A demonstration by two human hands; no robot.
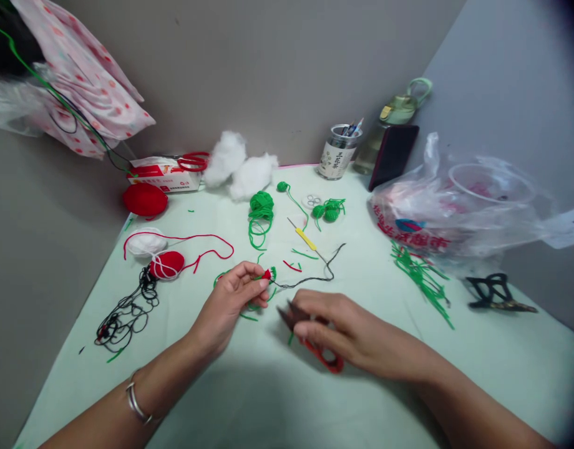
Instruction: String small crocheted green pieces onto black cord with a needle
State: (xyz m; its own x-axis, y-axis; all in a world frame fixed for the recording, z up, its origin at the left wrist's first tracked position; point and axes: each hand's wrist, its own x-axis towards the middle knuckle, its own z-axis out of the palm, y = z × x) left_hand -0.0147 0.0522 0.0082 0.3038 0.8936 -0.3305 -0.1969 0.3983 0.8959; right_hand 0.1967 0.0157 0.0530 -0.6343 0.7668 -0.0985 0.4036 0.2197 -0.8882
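Observation:
Between the thumb and fingers of my left hand (238, 293) is pinched a small red and green crochet piece (268, 274). A black yarn strand (306, 282) trails from it to the right. My right hand (338, 324) grips red-handled scissors (327, 358), their dark blades (289, 313) a little apart and pointing toward my left hand. The blades are apart from the crochet piece. Beyond my hands lies a yellow-handled crochet hook (306, 239). Green yarn bits lie partly hidden under my left hand.
At the left are red yarn (145, 199), white yarn (146, 242) and tangled black yarn (128, 312). Green yarn (261, 207) and white stuffing (252, 174) lie farther back. Green strands (422, 280), a black hair clip (497, 293) and a plastic bag (422, 212) are at the right.

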